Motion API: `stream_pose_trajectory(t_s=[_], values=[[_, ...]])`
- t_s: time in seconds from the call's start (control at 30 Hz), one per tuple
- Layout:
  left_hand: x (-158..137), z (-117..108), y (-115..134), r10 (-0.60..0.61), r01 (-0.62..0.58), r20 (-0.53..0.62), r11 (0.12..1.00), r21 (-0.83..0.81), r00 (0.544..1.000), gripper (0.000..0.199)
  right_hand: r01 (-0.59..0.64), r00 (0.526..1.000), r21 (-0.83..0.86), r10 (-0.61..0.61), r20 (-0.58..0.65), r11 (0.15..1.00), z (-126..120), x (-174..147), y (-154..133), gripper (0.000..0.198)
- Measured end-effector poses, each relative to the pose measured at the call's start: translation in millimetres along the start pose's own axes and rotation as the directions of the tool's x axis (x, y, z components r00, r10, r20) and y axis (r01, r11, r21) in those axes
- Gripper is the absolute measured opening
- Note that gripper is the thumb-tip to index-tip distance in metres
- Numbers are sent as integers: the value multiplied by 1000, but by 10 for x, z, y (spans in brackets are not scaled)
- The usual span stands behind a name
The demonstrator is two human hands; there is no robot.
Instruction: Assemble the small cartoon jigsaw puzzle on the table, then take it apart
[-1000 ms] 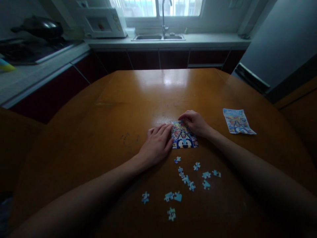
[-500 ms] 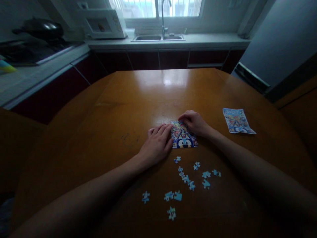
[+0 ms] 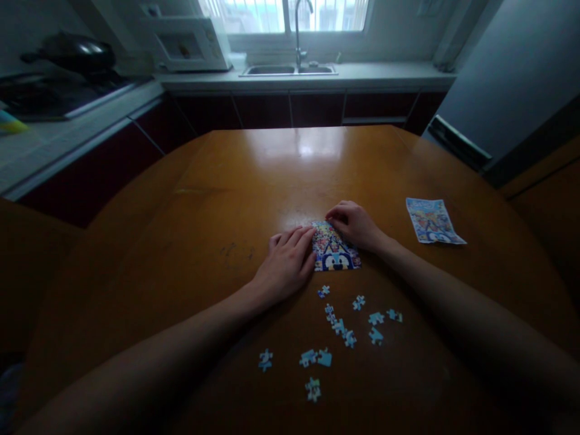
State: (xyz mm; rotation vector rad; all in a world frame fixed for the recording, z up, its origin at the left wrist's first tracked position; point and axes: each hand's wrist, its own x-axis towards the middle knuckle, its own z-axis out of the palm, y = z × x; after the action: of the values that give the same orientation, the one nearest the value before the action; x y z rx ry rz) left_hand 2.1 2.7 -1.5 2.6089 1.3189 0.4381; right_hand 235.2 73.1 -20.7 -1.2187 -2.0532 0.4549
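Remotely, I judge the puzzle (image 3: 336, 261) at frame centre largely joined, with loose pieces (image 3: 338, 327) left below it; my left hand (image 3: 286, 261) lies with grip loosely extended at its left edge, and whether my curled right hand (image 3: 356, 225) pinches anything I cannot tell.

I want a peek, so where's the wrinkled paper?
In the head view, the wrinkled paper lies toward the right side of the table, to the right of the right hand and apart from it.
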Motion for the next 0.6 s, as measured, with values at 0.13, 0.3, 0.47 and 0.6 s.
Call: stream_pose_trajectory(t_s=[0.13,0.3,0.47,0.6], values=[[-2,-1,3,1,-1,2,1000,5,1000,45,-33,996,71,38,-76,997,18,-16,17,13],[-2,-7,-2,6,-6,0,1000,-6,1000,45,-70,974,87,87,-208,994,-6,-48,27,21],[-1,-2,-9,13,-13,-6,1000,2,1000,43,-36,984,89,51,-173,995,-16,-78,42,28],[-4,5,-13,14,-14,-4,1000,-5,1000,44,22,994,58,-16,-108,998,-7,-87,39,29]])
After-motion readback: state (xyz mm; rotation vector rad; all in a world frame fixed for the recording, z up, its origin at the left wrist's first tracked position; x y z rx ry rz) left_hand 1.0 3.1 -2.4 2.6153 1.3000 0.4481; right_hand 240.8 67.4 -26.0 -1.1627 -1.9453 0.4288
